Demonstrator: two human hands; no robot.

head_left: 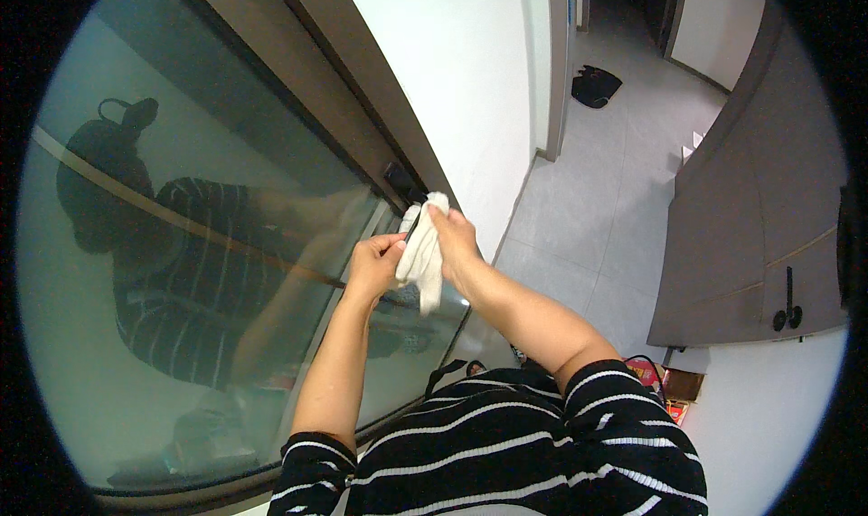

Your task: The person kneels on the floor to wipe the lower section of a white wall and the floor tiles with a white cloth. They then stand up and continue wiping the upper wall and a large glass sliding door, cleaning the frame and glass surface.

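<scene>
A white cloth [419, 261] is draped over a dark door handle [414, 223] and hangs down in folds. My right hand [457, 242] grips the cloth from the right, fingers closed round it against the handle. On the left, my left hand [369, 267] is closed, its thumb and fingertips pinching at the lower end of the handle beside the cloth. Part of the handle is hidden by the cloth and my fingers. The handle belongs to a brown-framed door with a large glass pane [208, 272], which reflects a person in a striped top.
A white wall [461, 73] adjoins the door frame. Grey floor tiles [570, 236] run toward a doorway, where a black mat [596, 86] lies. On the right is a grey cover [741, 227]; below it sit red boxes [676, 411]. A shoe [476, 368] shows near my body.
</scene>
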